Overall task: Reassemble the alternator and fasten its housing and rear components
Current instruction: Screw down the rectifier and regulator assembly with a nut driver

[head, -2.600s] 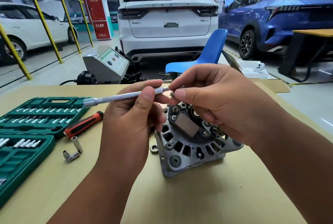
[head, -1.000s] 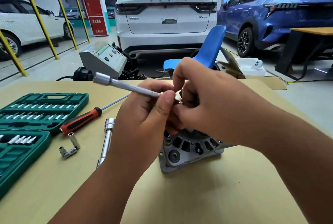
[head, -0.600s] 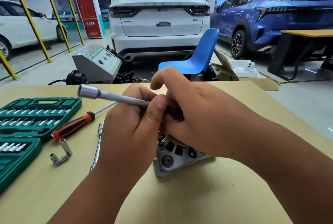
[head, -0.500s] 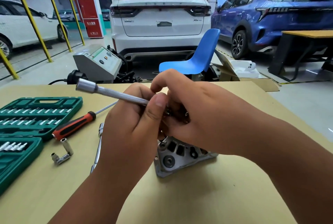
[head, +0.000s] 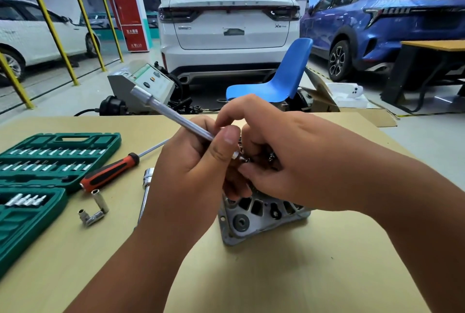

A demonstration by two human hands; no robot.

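Your left hand point(head: 191, 181) grips the metal rod point(head: 171, 113), which tilts up and away to the left. Your right hand point(head: 297, 161) curls its fingers at the rod's lower tip, just above the alternator point(head: 256, 214); whether they pinch anything cannot be told. The alternator stands mid-table point(head: 251, 275), with the screwdriver point(head: 110, 174) and socket case point(head: 50, 156) towards the left edge

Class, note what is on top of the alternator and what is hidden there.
Over the alternator, the left hand grips a silver socket driver angled down towards it; the right hand curls its fingers at the tip. Hands cover the rear face and any fastener.
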